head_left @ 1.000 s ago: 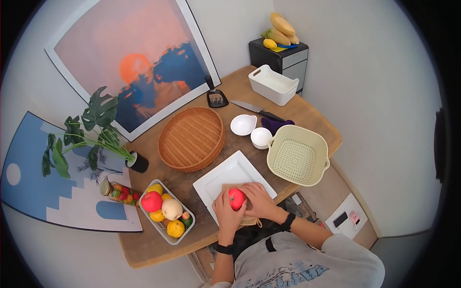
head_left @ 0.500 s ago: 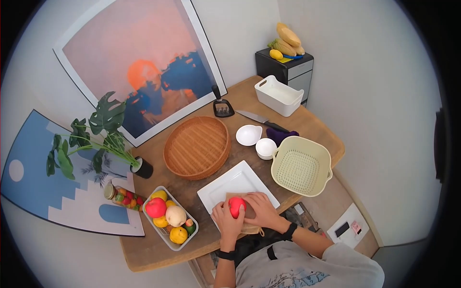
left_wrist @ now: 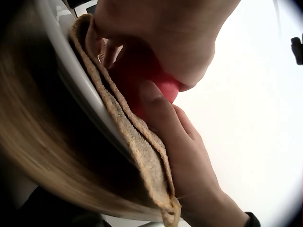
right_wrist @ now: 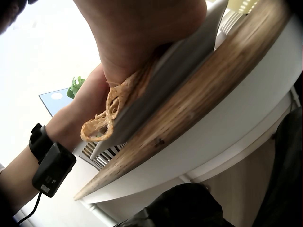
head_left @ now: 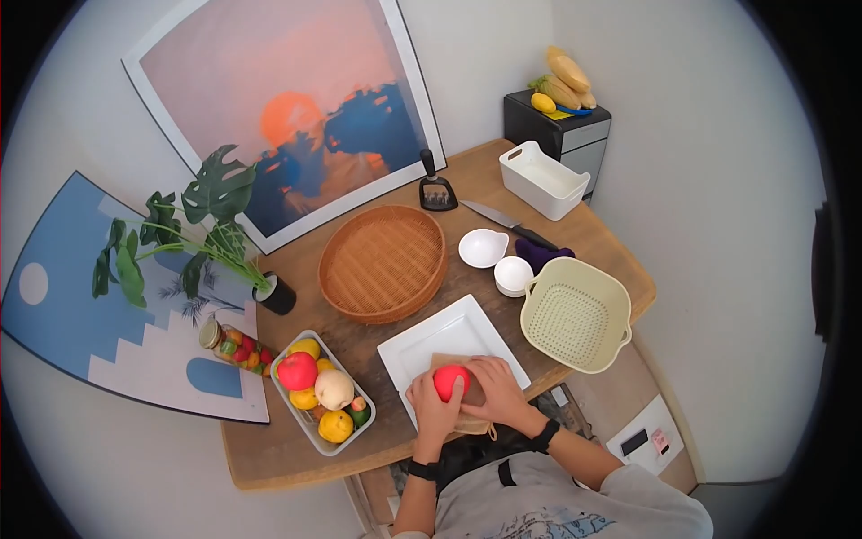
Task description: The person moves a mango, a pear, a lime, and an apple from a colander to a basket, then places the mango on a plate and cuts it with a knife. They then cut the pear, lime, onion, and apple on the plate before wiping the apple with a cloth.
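Note:
A red apple [head_left: 448, 381] is held between both hands over a folded tan cloth [head_left: 470, 426]. The cloth lies on a square white plate [head_left: 462, 319] near the table's front edge. My left hand [head_left: 435, 408] grips the apple from the left, thumb across its near side. From the right, my right hand [head_left: 499, 392] curls round it; in the left wrist view the right thumb [left_wrist: 152, 92] presses on the apple's surface. The cloth's hanging loop [right_wrist: 97, 130] shows in the right wrist view, where the hand hides the apple.
To the left stand a grey basket [head_left: 310, 431] of fruit and a jar [head_left: 235, 345]. Behind the plate sits a round wicker tray [head_left: 382, 260]. White bowls [head_left: 483, 248], a knife [head_left: 512, 225] and a pale green colander [head_left: 575, 319] are to the right.
The apple has turned in the hands: its marked end, seen a second ago, is replaced by a smooth red side. Both hands stay over the plate; the head view has shifted slightly.

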